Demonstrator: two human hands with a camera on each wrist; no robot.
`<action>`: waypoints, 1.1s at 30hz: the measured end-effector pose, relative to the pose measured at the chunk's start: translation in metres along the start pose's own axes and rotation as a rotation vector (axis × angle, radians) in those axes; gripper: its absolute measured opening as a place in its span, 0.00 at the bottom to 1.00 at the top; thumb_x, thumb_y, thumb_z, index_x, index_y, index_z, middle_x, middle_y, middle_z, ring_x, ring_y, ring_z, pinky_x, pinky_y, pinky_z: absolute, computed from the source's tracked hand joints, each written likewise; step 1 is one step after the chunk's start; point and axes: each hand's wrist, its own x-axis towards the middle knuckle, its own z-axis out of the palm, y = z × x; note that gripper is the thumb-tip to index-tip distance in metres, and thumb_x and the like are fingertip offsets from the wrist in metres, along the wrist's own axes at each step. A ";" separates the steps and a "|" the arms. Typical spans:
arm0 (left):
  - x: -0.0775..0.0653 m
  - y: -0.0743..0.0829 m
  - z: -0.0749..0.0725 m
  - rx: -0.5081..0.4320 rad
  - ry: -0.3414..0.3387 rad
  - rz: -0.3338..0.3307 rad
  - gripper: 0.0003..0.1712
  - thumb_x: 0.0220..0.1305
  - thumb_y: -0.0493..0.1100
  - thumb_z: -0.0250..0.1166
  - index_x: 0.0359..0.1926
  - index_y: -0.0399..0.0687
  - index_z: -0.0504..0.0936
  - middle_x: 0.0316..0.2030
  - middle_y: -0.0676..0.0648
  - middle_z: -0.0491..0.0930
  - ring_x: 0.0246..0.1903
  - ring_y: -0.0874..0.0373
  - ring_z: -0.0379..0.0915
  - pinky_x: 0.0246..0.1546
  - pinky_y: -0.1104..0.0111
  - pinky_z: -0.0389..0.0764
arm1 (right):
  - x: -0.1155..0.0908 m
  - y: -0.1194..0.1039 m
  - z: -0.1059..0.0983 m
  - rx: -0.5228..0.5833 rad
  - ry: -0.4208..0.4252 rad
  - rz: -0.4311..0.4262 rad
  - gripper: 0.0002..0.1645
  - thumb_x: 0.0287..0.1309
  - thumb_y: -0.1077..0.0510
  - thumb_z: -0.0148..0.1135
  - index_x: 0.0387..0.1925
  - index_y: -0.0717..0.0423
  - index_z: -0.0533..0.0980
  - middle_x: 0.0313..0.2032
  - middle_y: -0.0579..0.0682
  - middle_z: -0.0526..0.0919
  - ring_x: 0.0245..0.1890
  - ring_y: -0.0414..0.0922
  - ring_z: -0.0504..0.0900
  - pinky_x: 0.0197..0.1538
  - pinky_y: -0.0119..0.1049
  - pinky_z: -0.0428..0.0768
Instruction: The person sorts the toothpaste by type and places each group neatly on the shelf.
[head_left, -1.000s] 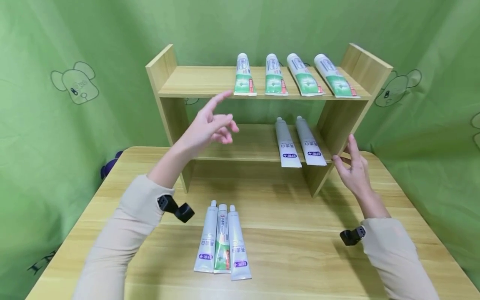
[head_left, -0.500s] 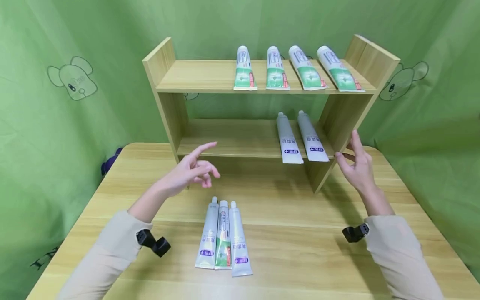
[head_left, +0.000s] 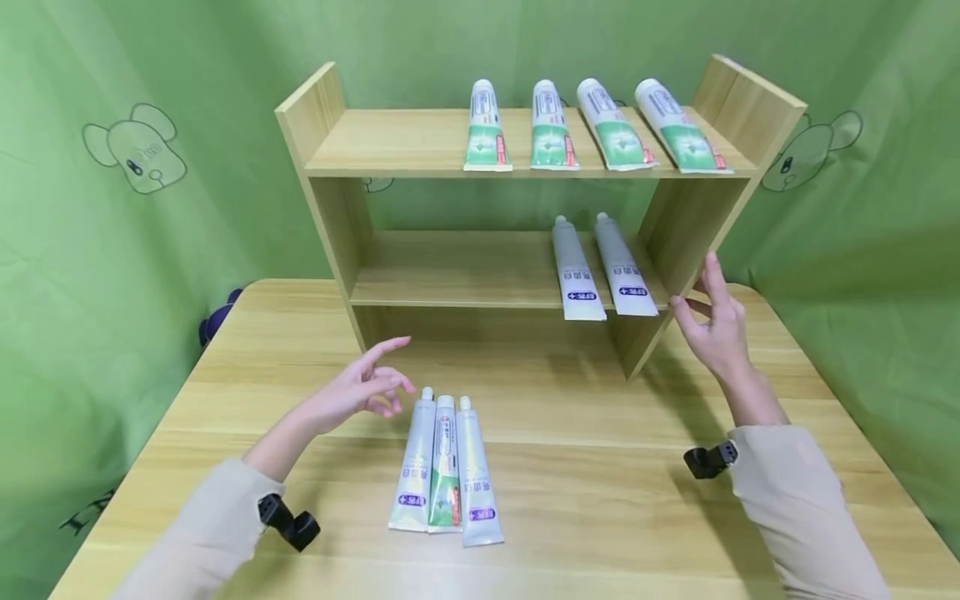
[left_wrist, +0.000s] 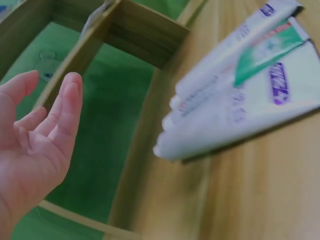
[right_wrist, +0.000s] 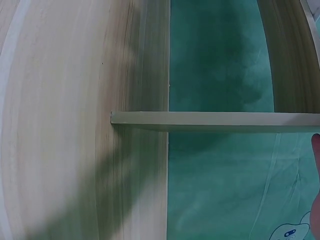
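On the table in the head view lie three toothpaste tubes side by side: a silvery-white tube [head_left: 412, 467], a green-and-white tube [head_left: 446, 467] and another silvery-white tube [head_left: 477, 479]. My left hand [head_left: 358, 398] hovers just left of their caps, index finger extended, the others loosely bent, holding nothing. The left wrist view also has those tubes, blurred, apart from the hand [left_wrist: 40, 150]. My right hand [head_left: 718, 333] touches the right side of the wooden shelf [head_left: 435, 287], thumb at the front edge and fingers along the outer face. Only a sliver of it shows in the right wrist view.
Several green-and-white toothpaste tubes [head_left: 551, 137] lie on the shelf's top board [head_left: 397, 146], toward the right. Two silvery-white tubes [head_left: 577, 275] lie at the right of the middle board. Behind the wooden table [head_left: 570, 500] hangs a green curtain [head_left: 187, 67].
My left hand has come down from the upper shelf, moving left and toward me, to beside the tubes on the table. My right hand stays at the shelf's side. The head view has shifted slightly.
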 end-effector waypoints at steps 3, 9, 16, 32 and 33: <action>-0.005 -0.011 -0.001 -0.002 0.019 -0.036 0.38 0.67 0.41 0.51 0.71 0.52 0.41 0.43 0.39 0.77 0.32 0.54 0.77 0.40 0.57 0.82 | 0.000 0.000 0.001 0.001 -0.002 0.013 0.46 0.48 0.77 0.56 0.68 0.54 0.53 0.51 0.72 0.72 0.45 0.24 0.73 0.42 0.14 0.74; -0.015 -0.032 -0.004 0.007 0.016 -0.078 0.39 0.67 0.42 0.51 0.71 0.51 0.40 0.49 0.28 0.71 0.34 0.55 0.77 0.40 0.54 0.81 | 0.000 -0.001 0.003 0.026 0.016 0.023 0.43 0.50 0.75 0.55 0.67 0.56 0.53 0.51 0.71 0.73 0.44 0.26 0.74 0.42 0.14 0.75; -0.026 -0.055 -0.006 0.024 -0.026 -0.131 0.40 0.67 0.42 0.50 0.70 0.44 0.37 0.49 0.28 0.71 0.37 0.49 0.76 0.39 0.59 0.82 | -0.002 -0.001 0.005 0.038 0.024 0.030 0.43 0.51 0.74 0.55 0.67 0.56 0.53 0.53 0.67 0.73 0.45 0.28 0.74 0.42 0.15 0.75; -0.016 -0.076 0.012 0.101 -0.022 -0.245 0.42 0.63 0.43 0.57 0.70 0.42 0.42 0.46 0.36 0.72 0.35 0.53 0.75 0.36 0.63 0.82 | -0.001 -0.002 0.007 0.046 0.031 0.046 0.43 0.51 0.74 0.54 0.67 0.55 0.52 0.55 0.56 0.74 0.45 0.30 0.75 0.43 0.17 0.76; -0.015 -0.075 0.014 0.109 -0.015 -0.248 0.44 0.62 0.43 0.58 0.70 0.42 0.42 0.45 0.37 0.72 0.34 0.54 0.74 0.35 0.64 0.82 | -0.001 -0.002 0.007 0.048 0.034 0.046 0.43 0.51 0.74 0.54 0.67 0.55 0.52 0.55 0.57 0.74 0.45 0.30 0.75 0.43 0.17 0.76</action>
